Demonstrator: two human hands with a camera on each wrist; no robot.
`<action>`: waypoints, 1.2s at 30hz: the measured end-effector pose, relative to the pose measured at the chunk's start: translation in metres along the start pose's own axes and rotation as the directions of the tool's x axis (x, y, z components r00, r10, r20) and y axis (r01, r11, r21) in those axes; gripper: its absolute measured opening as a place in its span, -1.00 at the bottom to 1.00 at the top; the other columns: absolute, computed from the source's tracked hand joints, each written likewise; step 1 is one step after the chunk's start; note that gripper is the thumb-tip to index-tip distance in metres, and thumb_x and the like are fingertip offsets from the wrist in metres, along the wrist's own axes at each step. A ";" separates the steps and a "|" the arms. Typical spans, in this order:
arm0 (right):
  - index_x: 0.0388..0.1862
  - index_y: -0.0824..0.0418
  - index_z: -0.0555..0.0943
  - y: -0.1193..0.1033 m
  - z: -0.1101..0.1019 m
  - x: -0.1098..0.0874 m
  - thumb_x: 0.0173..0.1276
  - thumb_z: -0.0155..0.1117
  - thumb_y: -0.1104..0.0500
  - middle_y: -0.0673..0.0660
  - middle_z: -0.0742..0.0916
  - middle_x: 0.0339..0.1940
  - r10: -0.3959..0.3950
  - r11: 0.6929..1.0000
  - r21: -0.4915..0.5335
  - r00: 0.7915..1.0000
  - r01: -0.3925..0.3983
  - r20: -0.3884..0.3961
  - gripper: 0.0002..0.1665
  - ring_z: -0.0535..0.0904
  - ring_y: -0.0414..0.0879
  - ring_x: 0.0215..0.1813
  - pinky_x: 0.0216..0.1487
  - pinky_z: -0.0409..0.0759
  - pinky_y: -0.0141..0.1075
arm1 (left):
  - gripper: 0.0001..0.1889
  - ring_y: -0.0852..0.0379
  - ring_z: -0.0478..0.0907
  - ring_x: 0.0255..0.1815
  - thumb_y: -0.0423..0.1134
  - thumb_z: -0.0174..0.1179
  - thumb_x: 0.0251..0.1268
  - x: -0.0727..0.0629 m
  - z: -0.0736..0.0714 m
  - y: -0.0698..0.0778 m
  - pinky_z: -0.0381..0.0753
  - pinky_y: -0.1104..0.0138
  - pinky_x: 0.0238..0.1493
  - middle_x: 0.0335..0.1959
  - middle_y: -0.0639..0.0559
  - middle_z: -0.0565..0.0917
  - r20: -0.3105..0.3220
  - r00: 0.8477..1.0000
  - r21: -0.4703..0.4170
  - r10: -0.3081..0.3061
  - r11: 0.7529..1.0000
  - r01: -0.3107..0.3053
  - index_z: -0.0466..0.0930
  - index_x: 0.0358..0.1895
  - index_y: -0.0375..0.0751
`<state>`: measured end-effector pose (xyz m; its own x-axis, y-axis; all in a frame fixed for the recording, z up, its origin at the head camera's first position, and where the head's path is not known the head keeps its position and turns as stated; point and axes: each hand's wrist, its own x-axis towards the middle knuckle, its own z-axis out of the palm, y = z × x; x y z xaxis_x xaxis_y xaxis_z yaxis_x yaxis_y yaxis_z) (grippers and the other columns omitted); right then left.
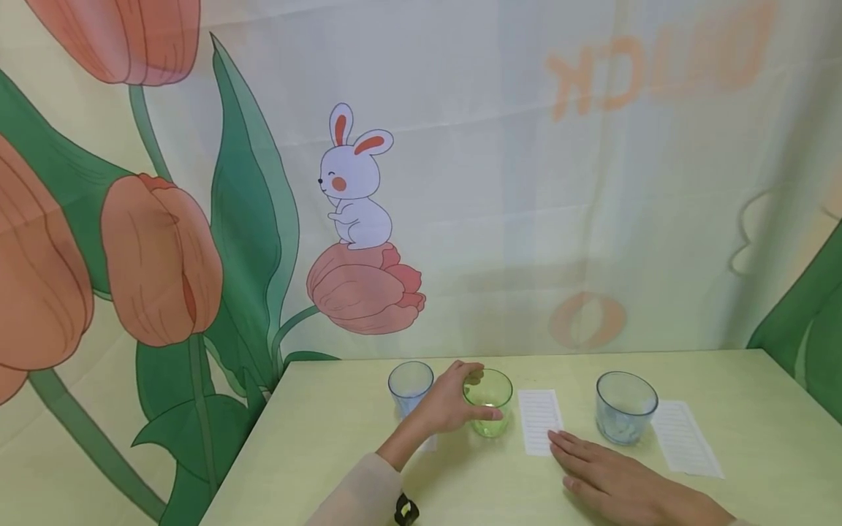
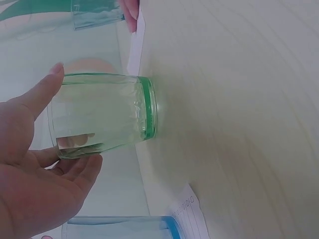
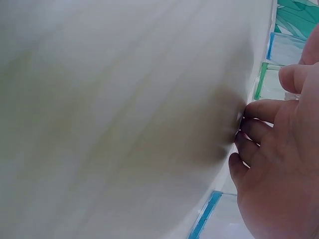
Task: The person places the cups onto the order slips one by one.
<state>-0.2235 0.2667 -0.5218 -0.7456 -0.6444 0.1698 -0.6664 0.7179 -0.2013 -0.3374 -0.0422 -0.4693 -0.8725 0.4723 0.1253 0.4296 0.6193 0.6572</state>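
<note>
My left hand (image 1: 450,400) holds a clear green glass tumbler (image 1: 490,398) near its rim, thumb on one side and fingers on the other. The left wrist view shows the thick base of the green tumbler (image 2: 148,107) close to the tabletop. My right hand (image 1: 612,473) is stretched out palm down, its fingertips at the lower corner of a white lined paper slip (image 1: 539,418). In the right wrist view, the fingertips of the right hand (image 3: 274,139) meet the table surface, thumb held apart.
A bluish glass (image 1: 409,383) stands left of the left hand, partly behind it, with a slip corner (image 1: 430,443) below. Another bluish glass (image 1: 627,405) stands beyond the right hand, beside a lined slip (image 1: 687,438). A printed curtain (image 1: 487,219) hangs behind the table (image 1: 283,438).
</note>
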 end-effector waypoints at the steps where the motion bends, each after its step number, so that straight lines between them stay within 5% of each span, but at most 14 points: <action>1: 0.62 0.25 0.39 0.000 0.000 0.000 0.77 -0.07 -0.12 0.19 0.41 0.65 0.002 1.000 0.000 1.000 -0.002 -0.002 -0.33 0.32 0.10 0.62 0.42 0.52 0.02 | -0.05 -0.06 0.55 0.33 0.15 0.62 0.11 0.000 0.000 0.000 0.57 0.07 0.35 0.28 -0.06 0.58 0.000 1.000 -0.006 -0.001 1.000 0.001 0.44 0.51 -0.21; 14: 0.58 0.23 0.46 -0.001 0.000 -0.003 0.75 0.01 -0.08 0.17 0.45 0.62 -0.010 1.000 -0.019 0.997 0.009 -0.073 -0.38 0.33 0.01 0.62 0.44 0.48 -0.13 | -0.06 -0.12 0.56 0.31 0.14 0.61 0.13 0.000 0.002 0.001 0.57 0.02 0.33 0.27 -0.05 0.58 -0.021 1.000 -0.014 -0.013 1.000 0.013 0.43 0.52 -0.20; 36: 0.59 0.23 0.45 -0.005 0.002 -0.005 0.75 0.00 -0.07 0.16 0.44 0.63 -0.003 1.000 -0.006 0.997 0.002 -0.074 -0.38 0.30 -0.03 0.63 0.44 0.48 -0.14 | -0.03 -0.03 0.57 0.31 0.22 0.61 0.08 0.001 0.001 0.000 0.58 0.11 0.33 0.28 -0.02 0.62 0.003 1.000 -0.006 0.003 1.000 -0.003 0.46 0.49 -0.21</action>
<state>-0.2167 0.2655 -0.5238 -0.7422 -0.6252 0.2411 -0.6682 0.7179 -0.1954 -0.3375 -0.0409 -0.4698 -0.8705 0.4761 0.1250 0.4309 0.6141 0.6612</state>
